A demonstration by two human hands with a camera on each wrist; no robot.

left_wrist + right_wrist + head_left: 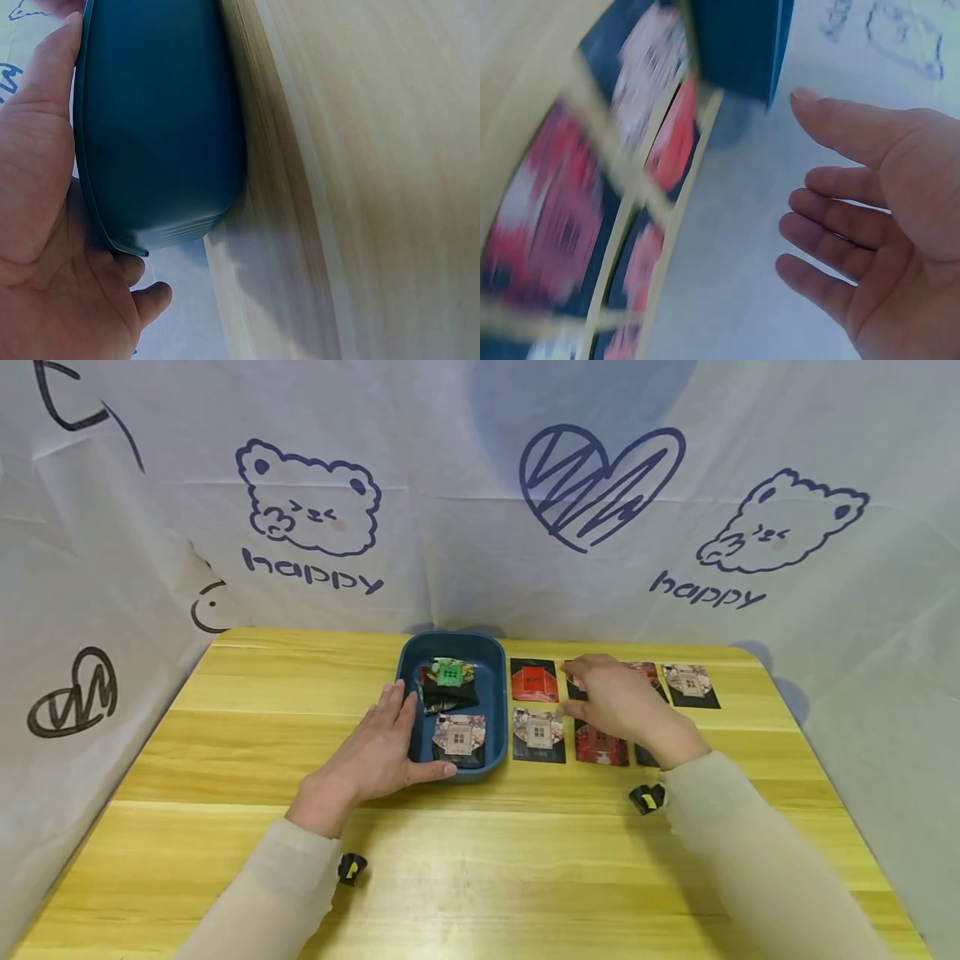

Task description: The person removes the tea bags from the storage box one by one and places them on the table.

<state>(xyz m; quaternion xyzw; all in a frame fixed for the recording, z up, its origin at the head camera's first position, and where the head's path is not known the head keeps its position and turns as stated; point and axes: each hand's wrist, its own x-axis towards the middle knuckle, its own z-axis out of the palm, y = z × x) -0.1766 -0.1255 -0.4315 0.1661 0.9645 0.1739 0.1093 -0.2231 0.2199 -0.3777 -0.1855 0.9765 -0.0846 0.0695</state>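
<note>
A blue plastic tray point(492, 693) holds a packet with a green label point(450, 675), lying over another packet, and a pale floral packet point(459, 739) near its front. My left hand point(378, 747) rests against the tray's left side, fingers extended along the rim, thumb across the front edge. Above the packets to the right of the tray hovers my right hand point(618, 697). Its fingers are loosely bent with nothing between them in the right wrist view. Under it, a red packet point(574, 670) and a dark packet point(647, 757) are partly hidden.
Flat packets lie in two rows: a bright red one point(534, 681), a floral one point(538, 735), a dark red one point(600, 745) and a pale one point(690, 685) at the far right. A white cloth with drawings point(465, 568) hangs behind the wooden table point(465, 877).
</note>
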